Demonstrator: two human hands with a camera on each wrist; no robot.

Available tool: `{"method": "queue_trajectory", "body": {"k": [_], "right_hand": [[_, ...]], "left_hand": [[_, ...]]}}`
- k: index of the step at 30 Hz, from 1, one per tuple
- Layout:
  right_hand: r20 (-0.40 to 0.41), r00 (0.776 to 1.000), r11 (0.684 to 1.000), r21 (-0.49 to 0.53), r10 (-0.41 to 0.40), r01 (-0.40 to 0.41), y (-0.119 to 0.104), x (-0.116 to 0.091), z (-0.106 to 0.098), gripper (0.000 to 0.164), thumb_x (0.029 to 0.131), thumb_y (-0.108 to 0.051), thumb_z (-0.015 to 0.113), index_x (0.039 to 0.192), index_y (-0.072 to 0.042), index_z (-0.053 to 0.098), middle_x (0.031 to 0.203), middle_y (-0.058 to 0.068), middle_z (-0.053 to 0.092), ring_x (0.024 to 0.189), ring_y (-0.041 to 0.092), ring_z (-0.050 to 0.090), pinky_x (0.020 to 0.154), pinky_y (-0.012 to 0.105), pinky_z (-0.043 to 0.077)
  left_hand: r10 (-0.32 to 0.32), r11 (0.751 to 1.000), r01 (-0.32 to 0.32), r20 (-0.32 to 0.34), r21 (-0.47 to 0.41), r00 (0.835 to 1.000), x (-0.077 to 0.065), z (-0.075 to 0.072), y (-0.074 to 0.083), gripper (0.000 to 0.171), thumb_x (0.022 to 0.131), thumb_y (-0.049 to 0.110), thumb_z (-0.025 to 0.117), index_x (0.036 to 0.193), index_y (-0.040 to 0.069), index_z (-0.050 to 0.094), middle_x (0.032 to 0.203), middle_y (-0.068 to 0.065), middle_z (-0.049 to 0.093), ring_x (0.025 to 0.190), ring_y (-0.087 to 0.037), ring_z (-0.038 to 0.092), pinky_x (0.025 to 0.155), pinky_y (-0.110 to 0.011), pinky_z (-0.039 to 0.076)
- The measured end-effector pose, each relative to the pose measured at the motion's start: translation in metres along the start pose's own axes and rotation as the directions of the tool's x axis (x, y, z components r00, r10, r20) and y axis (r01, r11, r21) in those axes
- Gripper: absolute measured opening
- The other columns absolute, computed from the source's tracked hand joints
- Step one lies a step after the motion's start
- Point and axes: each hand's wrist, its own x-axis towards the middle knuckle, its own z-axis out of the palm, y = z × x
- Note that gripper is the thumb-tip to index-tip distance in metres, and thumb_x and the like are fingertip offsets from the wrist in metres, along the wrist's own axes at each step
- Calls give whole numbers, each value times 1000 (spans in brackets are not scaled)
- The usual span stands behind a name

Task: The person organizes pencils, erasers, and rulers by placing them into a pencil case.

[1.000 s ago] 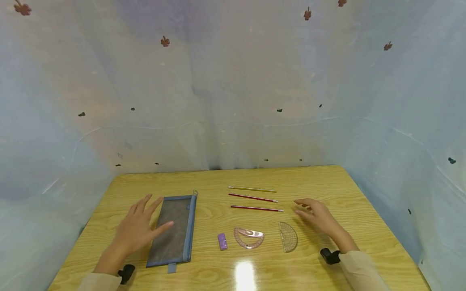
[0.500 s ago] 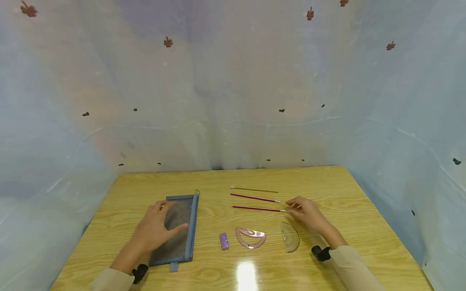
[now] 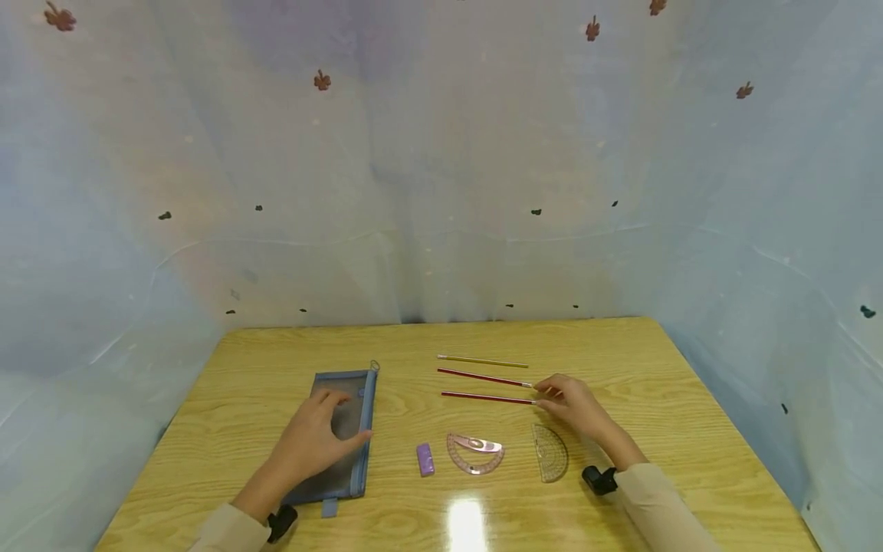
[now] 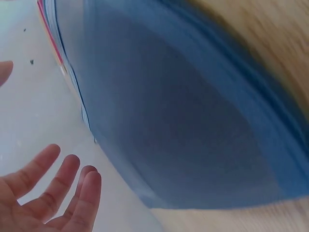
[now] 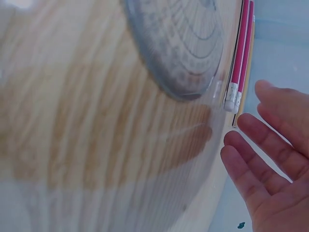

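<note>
My left hand [image 3: 310, 437] hovers over a blue-edged grey mesh zip pouch [image 3: 348, 419], thumb and fingers spread apart. In the left wrist view, the pouch [image 4: 169, 111] fills the middle, and that hand's fingers [image 4: 88, 198] hold nothing. At the eraser ends of two red pencils is my right hand [image 3: 579, 408], its thumb beside the tip of the nearer red pencil [image 3: 486, 397]. The farther red pencil [image 3: 479, 376] ends right by the index finger. From the right wrist, the fingers [image 5: 244, 174] look parted, with the pencils' white erasers [image 5: 231, 102] just beyond them.
A yellow pencil [image 3: 483, 361] lies behind the red ones. Nearer the front are a purple eraser [image 3: 425, 459], a pink protractor [image 3: 455, 458] and a clear protractor [image 3: 552, 454] on the wooden table [image 3: 621, 345]. A pale curtain [image 3: 441, 169] surrounds the far sides.
My left hand has moved right and now hangs over the pouch. The right hand has moved left to the red pencils' eraser ends. The objects stay where they lay.
</note>
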Motion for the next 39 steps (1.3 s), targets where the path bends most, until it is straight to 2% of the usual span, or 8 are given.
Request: {"method": "queue_trajectory", "body": {"k": [9,16,23,33,39], "right_hand": [[25,1000,1000,6,0,0,1,4,4,23,91,-5,72,112,5,69,99,10,67,87,25,63,73,31,56],[38,999,1000,-13,1,-1,0,5,8,23,91,-6,72,112,4,70,99,10,67,86,23,62,73,32,57],[45,999,1000,-19,-13,14,1,7,12,25,90,-6,73,113,4,70,102,10,68,86,20,63,73,31,57],[72,997,1000,8,-24,23,2,9,13,22,91,-6,72,111,3,70,101,10,67,87,20,65,72,30,56],[70,997,1000,6,-29,29,1,11,15,20,90,-5,72,109,3,71,98,8,66,86,19,64,71,29,56]], "left_hand": [[-6,1000,5,-18,-17,1000,1,9,13,56,77,46,84,112,7,65,102,-5,60,86,-20,59,72,-41,54],[9,1000,-9,-35,6,999,2,14,16,45,75,39,86,98,8,61,88,-1,53,72,-13,47,62,-33,46],[1,1000,0,-29,24,1000,7,20,18,43,74,34,88,91,10,57,80,1,48,65,-12,44,56,-29,42],[-35,999,35,-8,-15,999,13,28,21,40,73,27,89,85,10,54,74,1,45,60,-14,42,52,-29,38],[-27,1000,27,-15,-15,1000,14,28,24,38,74,21,87,82,10,52,73,1,45,57,-13,41,49,-28,37]]}}
